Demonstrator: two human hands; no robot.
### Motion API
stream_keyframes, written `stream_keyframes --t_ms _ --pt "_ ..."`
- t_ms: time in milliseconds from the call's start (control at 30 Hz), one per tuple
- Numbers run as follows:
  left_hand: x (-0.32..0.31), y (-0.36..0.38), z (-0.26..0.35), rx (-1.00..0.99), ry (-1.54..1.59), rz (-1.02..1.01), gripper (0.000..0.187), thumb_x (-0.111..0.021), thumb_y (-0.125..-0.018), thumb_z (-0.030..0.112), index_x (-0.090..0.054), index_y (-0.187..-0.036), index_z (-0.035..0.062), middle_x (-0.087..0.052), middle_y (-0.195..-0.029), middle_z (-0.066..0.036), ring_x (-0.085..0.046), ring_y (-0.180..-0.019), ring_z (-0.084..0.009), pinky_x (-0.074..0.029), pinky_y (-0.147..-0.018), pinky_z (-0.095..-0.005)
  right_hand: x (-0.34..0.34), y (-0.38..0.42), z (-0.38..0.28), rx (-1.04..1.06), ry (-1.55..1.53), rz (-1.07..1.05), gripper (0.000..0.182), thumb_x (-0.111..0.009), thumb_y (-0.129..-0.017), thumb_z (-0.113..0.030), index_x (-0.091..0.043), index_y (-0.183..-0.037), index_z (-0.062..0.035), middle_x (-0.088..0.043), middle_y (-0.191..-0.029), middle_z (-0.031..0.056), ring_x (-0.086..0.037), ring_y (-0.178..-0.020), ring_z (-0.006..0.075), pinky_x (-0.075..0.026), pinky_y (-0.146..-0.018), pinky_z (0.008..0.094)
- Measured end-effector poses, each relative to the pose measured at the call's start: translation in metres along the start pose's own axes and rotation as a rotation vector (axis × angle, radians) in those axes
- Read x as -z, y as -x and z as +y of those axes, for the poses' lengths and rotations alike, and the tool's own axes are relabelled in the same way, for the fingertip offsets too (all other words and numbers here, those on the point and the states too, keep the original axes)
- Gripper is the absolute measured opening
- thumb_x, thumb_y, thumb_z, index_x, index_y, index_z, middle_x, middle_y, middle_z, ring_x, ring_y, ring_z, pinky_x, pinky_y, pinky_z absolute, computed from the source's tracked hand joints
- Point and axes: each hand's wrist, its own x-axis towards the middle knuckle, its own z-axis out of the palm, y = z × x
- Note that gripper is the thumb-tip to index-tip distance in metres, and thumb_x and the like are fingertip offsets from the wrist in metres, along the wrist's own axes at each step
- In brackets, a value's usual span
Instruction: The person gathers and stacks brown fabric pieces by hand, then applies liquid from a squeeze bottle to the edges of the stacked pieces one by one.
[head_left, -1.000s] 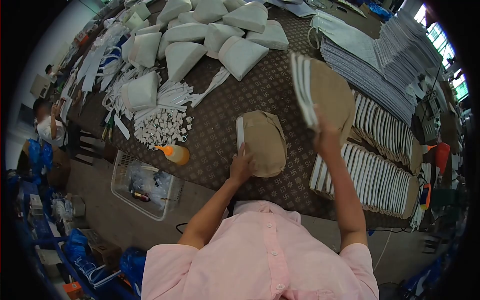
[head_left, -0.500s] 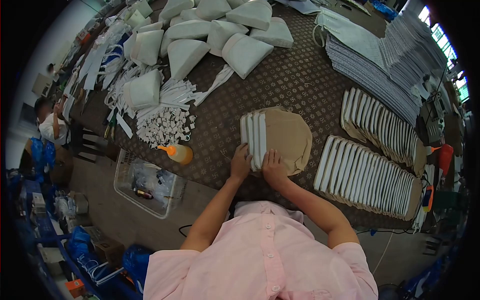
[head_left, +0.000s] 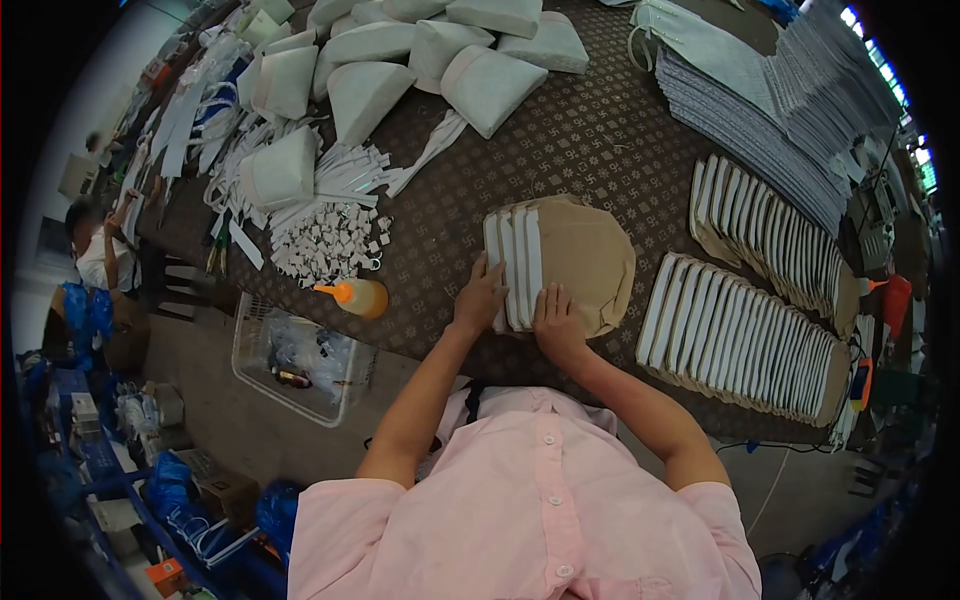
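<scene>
A short overlapping stack of tan fabric pieces with white strips (head_left: 585,265) lies on the dark patterned tablecloth in front of me. My left hand (head_left: 480,298) rests against the stack's left edge, its fingers stretched forward and the thumb side at the strips. On top of the stack, beside the rightmost white strip, my right hand (head_left: 558,318) lies with its fingers flat. Neither hand is wrapped around anything. To the left of them lies a yellow squeeze bottle (head_left: 362,298) with an orange nozzle.
Two long rows of similar tan-and-white pieces (head_left: 740,340) lie at right. Behind them rises a tall pile of grey-white sheets (head_left: 750,140). White padded shapes (head_left: 490,85), strips (head_left: 350,175) and small buckles (head_left: 325,240) cover the left. A white basket (head_left: 345,400) stands below the table edge.
The view has shifted slightly. Both hands stay at the stack; the right hand's fingers still lie on it, and the left hand sits a little higher along its left edge.
</scene>
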Motion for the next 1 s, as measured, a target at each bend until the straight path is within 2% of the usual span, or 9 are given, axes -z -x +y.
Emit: stream_keyframes --t_ms 133,267,367,400,433,533,600,700,1000 --pt "0.001 0.000 0.007 0.013 -0.238 -0.044 0.047 -0.061 -0.079 0.017 -0.047 -0.124 0.0139 -0.030 -0.137 -0.015 -0.048 -0.109 -0.0373 -0.044 -0.085 -0.0440 0.000 0.000 0.000 -0.012 -0.015 -0.053 0.043 -0.047 -0.080 -0.019 -0.049 -0.113 0.0089 -0.050 -0.116 0.0278 -0.048 -0.110 0.0388 -0.040 -0.088 0.0486" --pt "-0.003 0.003 0.012 0.040 -0.207 -0.014 0.048 -0.062 -0.078 0.015 -0.047 -0.123 0.0110 -0.033 -0.134 -0.015 -0.045 -0.113 -0.0382 -0.042 -0.088 -0.0446 0.027 0.005 0.023 0.018 -0.359 -0.188 0.060 -0.057 -0.078 -0.029 -0.039 -0.124 0.0050 -0.036 -0.129 0.0278 -0.035 -0.121 0.0393 -0.030 -0.096 0.0523" --pt "-0.010 0.012 0.011 -0.090 -0.231 0.123 0.050 -0.061 -0.077 0.012 -0.044 -0.123 0.0057 -0.034 -0.135 -0.016 -0.040 -0.119 -0.0368 -0.038 -0.094 -0.0435 0.044 0.010 0.041 0.074 -0.488 -0.252 0.068 -0.061 -0.076 -0.034 -0.034 -0.129 -0.0013 -0.031 -0.134 0.0257 -0.030 -0.125 0.0382 -0.026 -0.099 0.0533" --pt "-0.013 0.011 0.005 -0.268 -0.256 0.138 0.048 -0.060 -0.078 0.012 -0.044 -0.123 0.0032 -0.034 -0.135 -0.016 -0.037 -0.121 -0.0360 -0.035 -0.096 -0.0431 0.044 0.009 0.046 0.089 -0.490 -0.237 0.070 -0.063 -0.075 -0.036 -0.034 -0.130 -0.0052 -0.030 -0.135 0.0243 -0.029 -0.126 0.0374 -0.025 -0.099 0.0536" --pt "-0.017 0.011 -0.001 -0.443 -0.280 0.151 0.047 -0.058 -0.079 0.012 -0.043 -0.122 0.0007 -0.034 -0.135 -0.016 -0.034 -0.123 -0.0352 -0.033 -0.099 -0.0427 0.041 0.009 0.050 0.087 -0.490 -0.238 0.070 -0.063 -0.075 -0.036 -0.034 -0.130 -0.0052 -0.030 -0.135 0.0243 -0.029 -0.126 0.0374 -0.025 -0.099 0.0536" --pt "-0.029 0.012 -0.020 -0.499 -0.231 0.090 0.047 -0.055 -0.081 0.012 -0.041 -0.124 0.0001 -0.033 -0.136 -0.016 -0.033 -0.125 -0.0325 -0.032 -0.099 -0.0423 0.020 0.020 0.054 0.182 -0.434 -0.304 0.061 -0.061 -0.077 -0.029 -0.037 -0.130 -0.0113 -0.032 -0.134 0.0232 -0.030 -0.126 0.0368 -0.025 -0.099 0.0541" --pt "-0.029 0.011 -0.024 -0.518 -0.254 0.086 0.047 -0.054 -0.082 0.013 -0.040 -0.125 0.0000 -0.033 -0.137 -0.016 -0.033 -0.126 -0.0315 -0.032 -0.099 -0.0421 0.006 0.024 0.055 0.234 -0.343 -0.180 0.054 -0.058 -0.079 -0.021 -0.039 -0.129 -0.0149 -0.033 -0.135 0.0214 -0.030 -0.127 0.0357 -0.027 -0.098 0.0540" --pt "-0.030 0.015 -0.025 -0.517 -0.290 0.072 0.050 -0.053 -0.082 0.014 -0.037 -0.127 0.0000 -0.033 -0.137 -0.015 -0.032 -0.127 -0.0303 -0.031 -0.100 -0.0420 0.010 0.023 0.063 0.235 -0.482 -0.258 0.049 -0.055 -0.080 -0.016 -0.042 -0.127 -0.0154 -0.034 -0.134 0.0209 -0.031 -0.126 0.0356 -0.029 -0.098 0.0537" --pt "-0.028 0.014 -0.026 -0.492 -0.288 0.052 0.053 -0.055 -0.081 0.014 -0.036 -0.128 -0.0001 -0.033 -0.137 -0.015 -0.032 -0.127 -0.0295 -0.030 -0.101 -0.0415 0.006 0.022 0.074 0.336 -0.476 -0.262 0.044 -0.052 -0.081 -0.015 -0.044 -0.124 -0.0148 -0.036 -0.132 0.0206 -0.032 -0.125 0.0351 -0.029 -0.097 0.0544"
